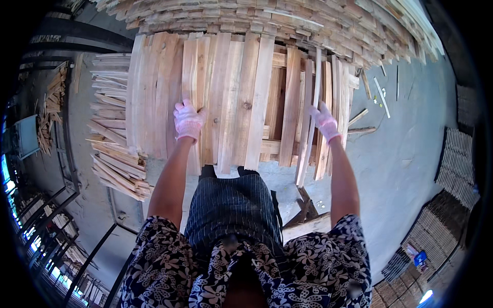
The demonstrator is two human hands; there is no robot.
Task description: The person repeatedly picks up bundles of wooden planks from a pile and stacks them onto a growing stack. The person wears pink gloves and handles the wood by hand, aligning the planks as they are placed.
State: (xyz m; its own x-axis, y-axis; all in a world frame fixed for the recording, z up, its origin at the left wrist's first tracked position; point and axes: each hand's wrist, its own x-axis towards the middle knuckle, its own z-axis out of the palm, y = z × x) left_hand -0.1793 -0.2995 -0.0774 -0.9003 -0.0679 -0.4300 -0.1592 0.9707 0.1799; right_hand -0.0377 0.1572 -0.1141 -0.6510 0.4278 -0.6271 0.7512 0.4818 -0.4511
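The underside and supports of the table [267, 149] are hidden beneath the laid wooden slats [231, 97]. The slat heap [267, 18] is cut off by the top edge. The palm of the left hand [188, 121] lies hidden against the boards. Small pieces on the concrete floor [400, 154] are too small to identify. The stacked bundles [441, 226] blur into the dark rim.

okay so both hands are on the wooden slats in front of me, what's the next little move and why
Probably lift the thin slat that your right hand grips clear of the row. It already stands tilted on edge, apart from the flat boards, while your left hand rests flat on those boards, seemingly steadying them.
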